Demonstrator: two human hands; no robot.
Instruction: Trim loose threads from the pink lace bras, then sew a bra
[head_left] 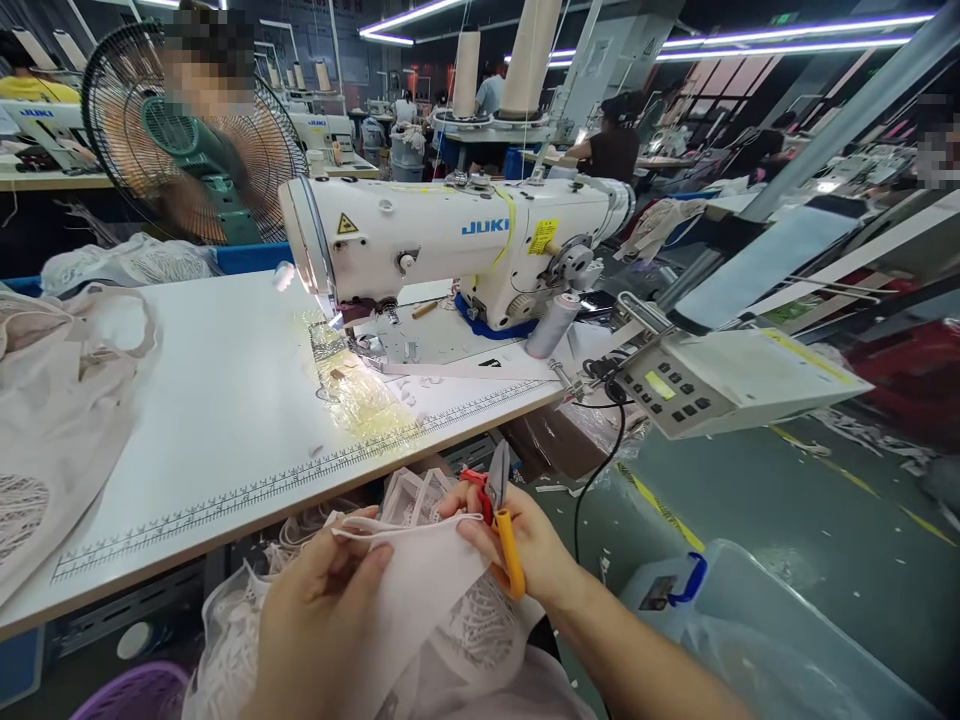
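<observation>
Below the table's front edge, my left hand [322, 610] is closed on a piece of white lace fabric [427, 600], pinching its thin strap edge. My right hand [525, 545] grips the same fabric from the right and also holds small thread snips [499, 510] with a red and yellow handle, blades pointing up. More lace fabric lies bunched in my lap under both hands. The white sewing machine [450, 245] stands on the white table [210, 400] beyond my hands, with a lit patch of sheer fabric under its needle.
A pile of pale fabric [52, 400] covers the table's left end. A control box [720, 380] juts out at the right. A clear plastic bin [757, 640] stands on the floor lower right, a purple basket [135, 695] lower left. A fan [187, 130] and other workers are behind.
</observation>
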